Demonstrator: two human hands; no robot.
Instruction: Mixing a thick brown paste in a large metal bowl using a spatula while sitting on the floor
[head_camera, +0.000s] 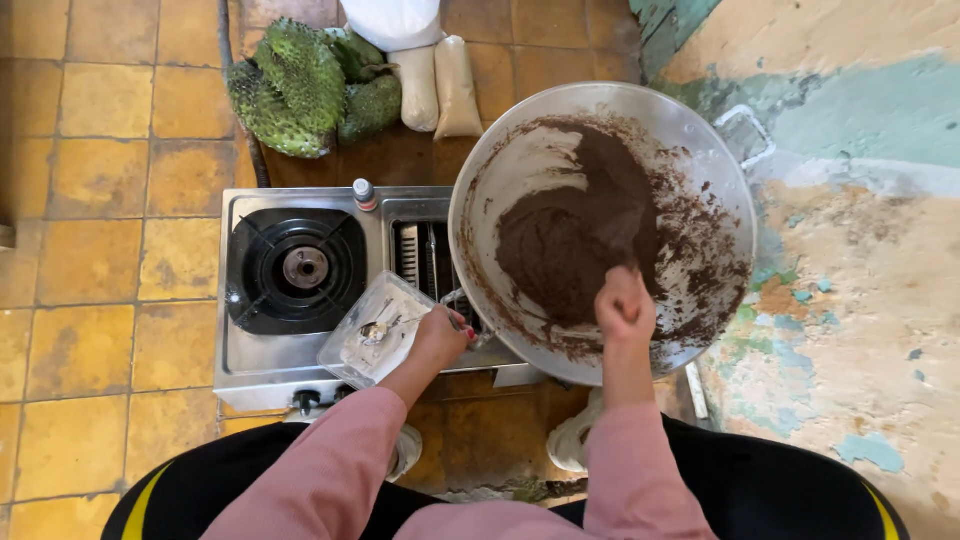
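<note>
Seen from above, the left hand (440, 335) closes its fingers on the rim of a wide metal pan (700, 140) on the stove (290, 350); the right hand (624, 305), fisted round a stirring tool, works thick brown paste (575, 240); a hard push could tip the overhanging pan; green soursops (300, 80) lie beyond.

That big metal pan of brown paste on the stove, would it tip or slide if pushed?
Probably yes: the pan overhangs the small stove, and the left hand grips its rim as if steadying it. The thick brown paste likely makes it heavy.
</note>
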